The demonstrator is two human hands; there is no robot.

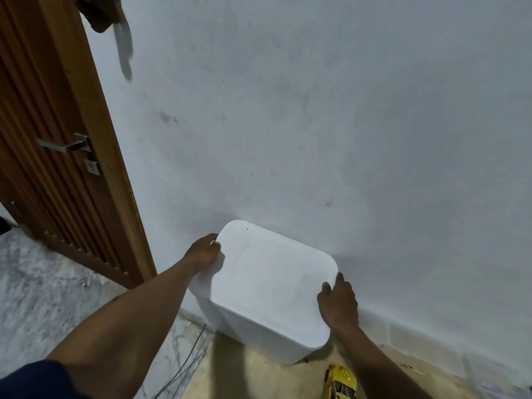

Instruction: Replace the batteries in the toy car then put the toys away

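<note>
We see the white bin (267,286) standing hard against the wall (316,110), so nothing passes behind it, and its shut lid, with our left hand (203,253) and right hand (339,305) on its left and right edges, blocks the way in from above. To the left, bare floor (37,283) runs open up to the wooden door (43,125). Near right, the yellow toy car (341,383) and, near left, a thin cable (184,367) take up some of the floor in front.
</note>
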